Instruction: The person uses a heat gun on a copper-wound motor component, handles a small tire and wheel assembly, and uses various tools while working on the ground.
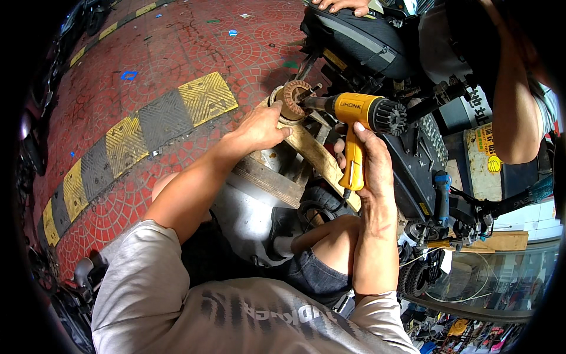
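My right hand (367, 166) grips the handle of a yellow heat gun (361, 113) whose nozzle points left at a rusty brown round part (293, 98). That part sits on the end of a pale cylinder atop a wooden plank (312, 154). My left hand (262, 127) rests against the cylinder just below the rusty part and steadies it. Under the plank lies a silver metal housing (247, 221) with a small black tyre (321, 200).
Another person's arm (514, 112) and hand (342, 5) reach over a black scooter (377, 41) at the top right. Red patterned paving (147, 53) with a yellow and black speed bump (135, 135) spreads to the left. Tools and cables lie at the right.
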A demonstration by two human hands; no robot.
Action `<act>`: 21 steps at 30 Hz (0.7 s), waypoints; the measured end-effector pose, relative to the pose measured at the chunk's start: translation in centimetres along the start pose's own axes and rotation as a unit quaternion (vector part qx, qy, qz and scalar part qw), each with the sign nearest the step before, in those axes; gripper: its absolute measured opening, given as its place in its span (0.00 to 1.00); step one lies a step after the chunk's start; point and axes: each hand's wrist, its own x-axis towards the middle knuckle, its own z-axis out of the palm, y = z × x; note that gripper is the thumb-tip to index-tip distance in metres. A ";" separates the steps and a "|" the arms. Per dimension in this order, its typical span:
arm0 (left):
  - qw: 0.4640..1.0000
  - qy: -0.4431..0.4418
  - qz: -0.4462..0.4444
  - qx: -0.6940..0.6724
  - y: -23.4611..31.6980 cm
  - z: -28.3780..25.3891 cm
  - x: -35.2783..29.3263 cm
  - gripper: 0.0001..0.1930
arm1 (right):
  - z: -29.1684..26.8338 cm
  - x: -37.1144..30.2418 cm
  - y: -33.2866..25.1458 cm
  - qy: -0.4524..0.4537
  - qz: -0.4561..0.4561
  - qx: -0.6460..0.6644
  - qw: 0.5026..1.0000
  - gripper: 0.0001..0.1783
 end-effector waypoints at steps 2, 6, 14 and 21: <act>1.000 -0.002 0.002 0.002 -0.1 0.1 0.1 0.39 | -0.2 0.1 0.2 -0.009 0.000 0.000 1.000 0.20; 1.000 -0.001 0.003 -0.001 0.0 0.1 0.1 0.38 | 0.0 -0.1 0.0 -0.011 0.004 0.002 1.000 0.20; 1.000 0.003 -0.009 -0.001 -0.1 0.4 0.1 0.34 | 0.8 -0.5 -0.2 -0.006 0.016 -0.006 1.000 0.19; 1.000 -0.010 -0.016 -0.004 0.1 0.4 0.1 0.34 | 0.9 -0.5 -0.1 -0.016 0.006 -0.007 1.000 0.19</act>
